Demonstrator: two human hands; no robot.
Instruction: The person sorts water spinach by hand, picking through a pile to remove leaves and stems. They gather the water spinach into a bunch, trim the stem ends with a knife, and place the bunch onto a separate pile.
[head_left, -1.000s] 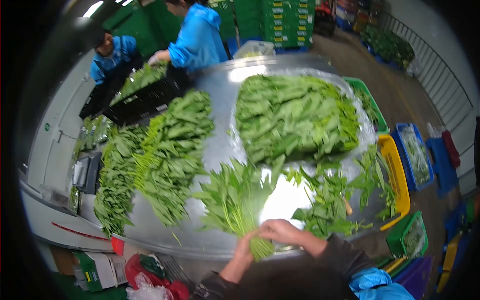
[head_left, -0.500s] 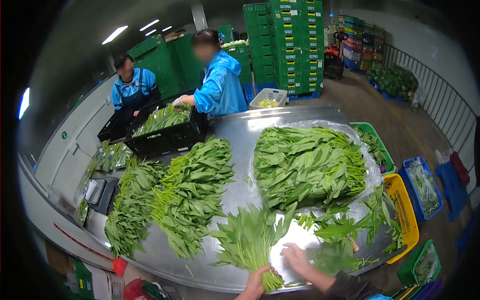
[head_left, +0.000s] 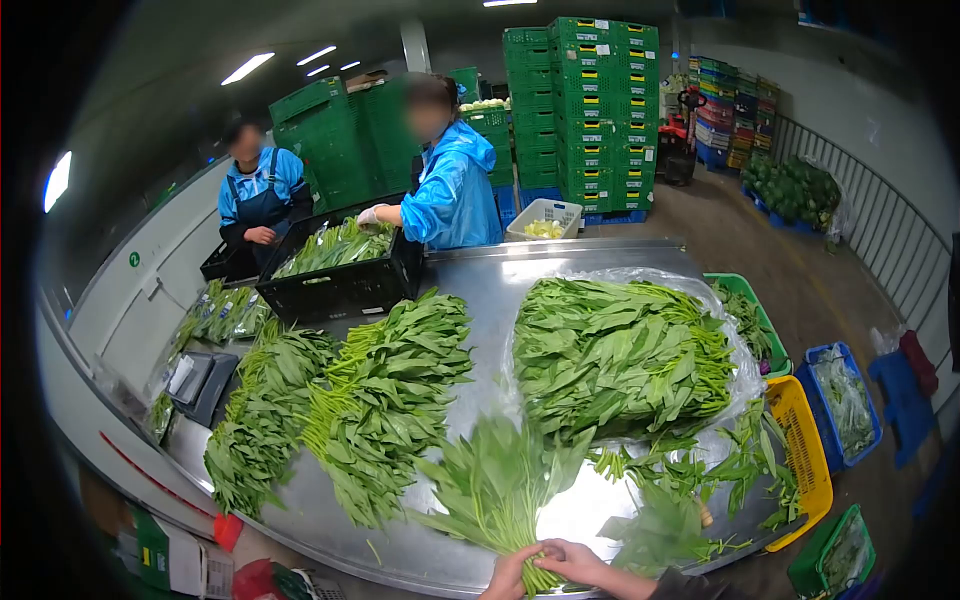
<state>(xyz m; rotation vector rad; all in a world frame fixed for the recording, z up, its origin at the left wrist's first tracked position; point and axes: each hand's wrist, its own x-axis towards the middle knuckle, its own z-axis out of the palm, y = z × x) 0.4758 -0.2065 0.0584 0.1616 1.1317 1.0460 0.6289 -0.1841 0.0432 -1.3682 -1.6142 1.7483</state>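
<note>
My left hand [head_left: 512,572] is wrapped round the stems of a bunch of leafy greens [head_left: 498,480], low in the middle of the view. The leaves fan out upward over the metal table [head_left: 490,265]. At the right side of the same stems, my right hand [head_left: 568,562] has its fingers closed on them, touching the left hand. A large pile of greens [head_left: 620,350] on clear plastic lies beyond. Left of the bunch are two rows of greens [head_left: 385,400]. Loose leaves [head_left: 665,530] lie to the right, partly blurred.
Two people in blue [head_left: 455,185] stand across the table by a black crate [head_left: 345,280] of greens. A scale [head_left: 205,385] is at the left. A yellow basket [head_left: 815,470] and blue crate [head_left: 845,400] stand right. Green crates [head_left: 600,120] are stacked behind.
My right hand has moved left and down onto the stems and closed on them. The left hand still holds the bunch. The whole view has shifted slightly, with the background lower.
</note>
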